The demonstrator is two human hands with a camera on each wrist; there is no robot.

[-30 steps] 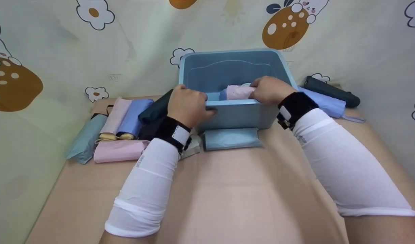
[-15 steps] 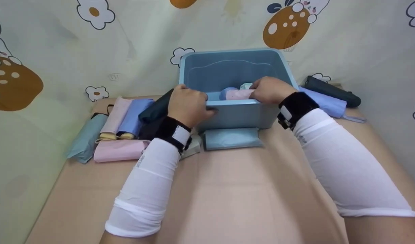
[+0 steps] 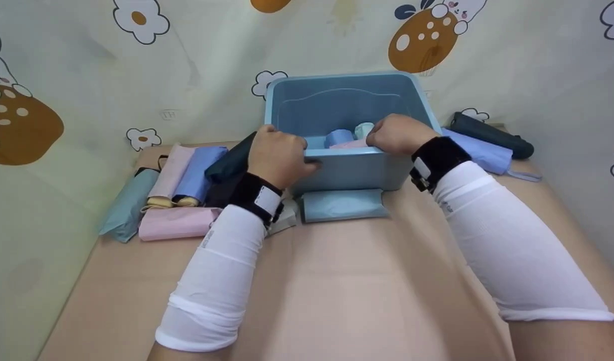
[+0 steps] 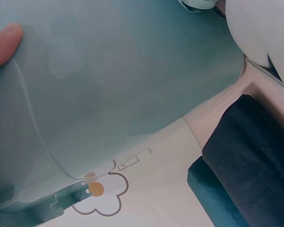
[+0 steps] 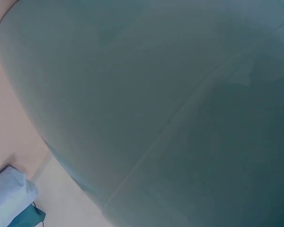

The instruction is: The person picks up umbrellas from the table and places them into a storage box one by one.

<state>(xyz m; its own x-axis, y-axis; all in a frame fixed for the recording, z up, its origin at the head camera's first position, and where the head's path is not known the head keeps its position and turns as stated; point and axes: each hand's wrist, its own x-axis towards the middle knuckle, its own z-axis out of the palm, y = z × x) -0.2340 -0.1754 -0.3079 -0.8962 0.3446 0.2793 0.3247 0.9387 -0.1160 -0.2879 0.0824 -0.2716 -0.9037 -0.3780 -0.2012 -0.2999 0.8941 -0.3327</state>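
A blue-grey plastic bin stands at the back of the table. My left hand grips its front rim near the left corner, and the thumb lies against the front wall; a fingertip of it shows in the left wrist view. My right hand reaches over the right of the rim, fingers curled at the end of a pink roll low inside the bin. Its fingertips are hidden. Beside that roll lie a blue roll and a pale mint roll. The right wrist view shows mostly bin wall.
On the left lie a teal pouch, pink and blue rolls, and a dark green bundle. A light blue packet sits before the bin. Folded umbrellas, dark and blue, lie at right.
The pink roll has sunk lower behind the front rim, so the blue and mint rolls show more. My right hand has barely moved; the left hand stays on the rim.
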